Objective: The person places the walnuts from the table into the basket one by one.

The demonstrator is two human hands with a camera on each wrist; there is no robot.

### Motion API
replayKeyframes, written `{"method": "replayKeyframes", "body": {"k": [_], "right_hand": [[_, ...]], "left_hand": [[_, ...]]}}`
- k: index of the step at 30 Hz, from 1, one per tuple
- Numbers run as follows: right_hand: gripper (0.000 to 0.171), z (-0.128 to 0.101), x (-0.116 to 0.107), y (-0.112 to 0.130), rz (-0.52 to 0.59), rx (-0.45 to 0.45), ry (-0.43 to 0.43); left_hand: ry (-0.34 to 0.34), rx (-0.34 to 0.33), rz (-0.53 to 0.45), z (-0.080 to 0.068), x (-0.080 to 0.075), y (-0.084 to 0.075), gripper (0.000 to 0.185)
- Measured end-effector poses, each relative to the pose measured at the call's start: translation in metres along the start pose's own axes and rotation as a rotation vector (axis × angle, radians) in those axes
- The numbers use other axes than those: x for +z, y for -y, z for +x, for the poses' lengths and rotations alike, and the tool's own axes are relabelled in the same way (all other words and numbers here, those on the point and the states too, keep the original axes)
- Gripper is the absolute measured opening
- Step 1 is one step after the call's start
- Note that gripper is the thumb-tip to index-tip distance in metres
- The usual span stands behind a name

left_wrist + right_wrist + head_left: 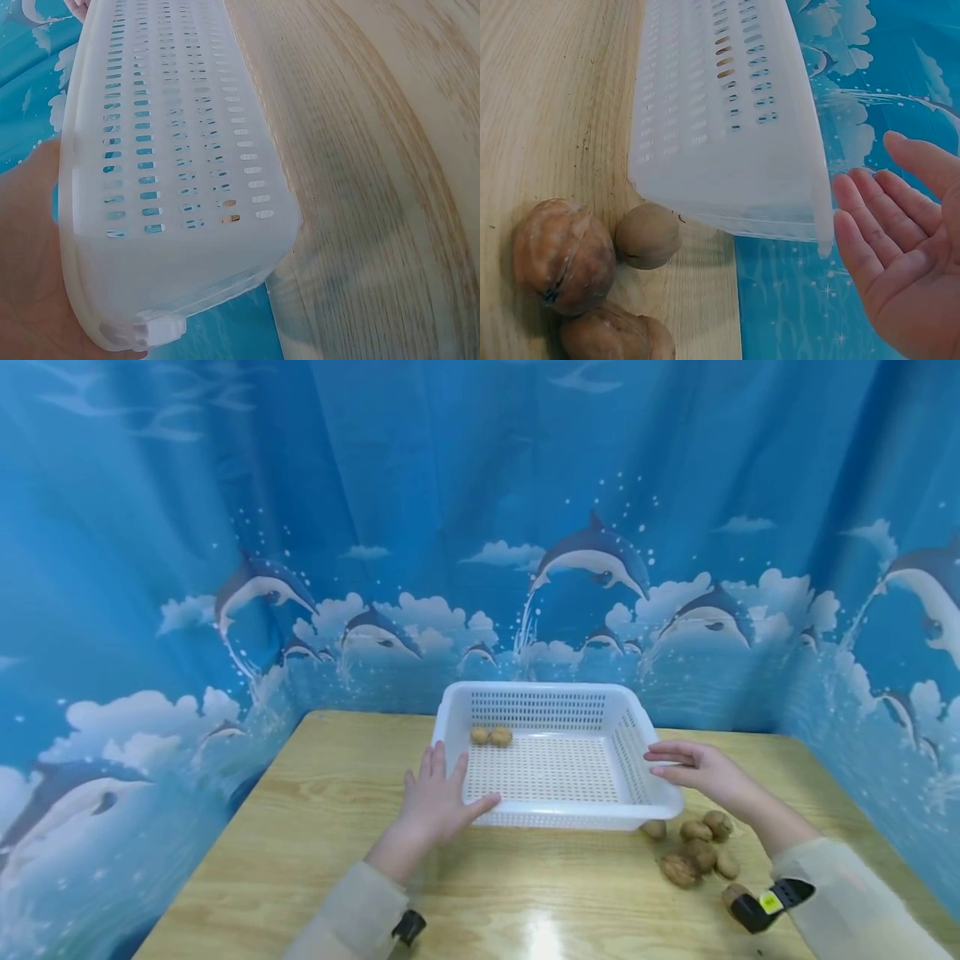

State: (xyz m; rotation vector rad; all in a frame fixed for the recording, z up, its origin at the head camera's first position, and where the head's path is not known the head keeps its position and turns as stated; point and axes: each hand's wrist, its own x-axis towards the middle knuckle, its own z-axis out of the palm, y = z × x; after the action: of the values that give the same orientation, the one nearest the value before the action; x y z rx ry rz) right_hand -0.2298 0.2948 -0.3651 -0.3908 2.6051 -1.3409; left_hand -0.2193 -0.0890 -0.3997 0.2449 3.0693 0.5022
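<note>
A white plastic basket with slotted walls sits on the table, two walnuts lying in its back left part. Spread fingers of my left hand rest at the basket's front left corner, with the thumb along the front rim. At the right rim is my right hand, fingers extended and fingertips right beside the edge; its palm shows with nothing in it in the right wrist view. Several walnuts lie on the table by the front right corner, one large walnut close to that wrist camera.
The wooden table extends left and in front of the basket. A blue curtain printed with dolphins hangs behind and along both sides. One walnut lies partly behind the black band on my right wrist.
</note>
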Motion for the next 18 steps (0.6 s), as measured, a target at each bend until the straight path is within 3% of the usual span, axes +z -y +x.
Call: {"method": "replayKeyframes", "body": {"k": [10,18], "right_hand": [[0.057,-0.027,-0.007,-0.021,-0.03,-0.004,-0.095],[0.055,-0.042,-0.016,-0.05,-0.05,0.021,-0.114]], "left_hand": [[-0.01,0.02,-0.002,-0.001,0.004,0.0,0.092],[-0.01,0.014,-0.017,-0.003,-0.002,-0.001,0.091]]}}
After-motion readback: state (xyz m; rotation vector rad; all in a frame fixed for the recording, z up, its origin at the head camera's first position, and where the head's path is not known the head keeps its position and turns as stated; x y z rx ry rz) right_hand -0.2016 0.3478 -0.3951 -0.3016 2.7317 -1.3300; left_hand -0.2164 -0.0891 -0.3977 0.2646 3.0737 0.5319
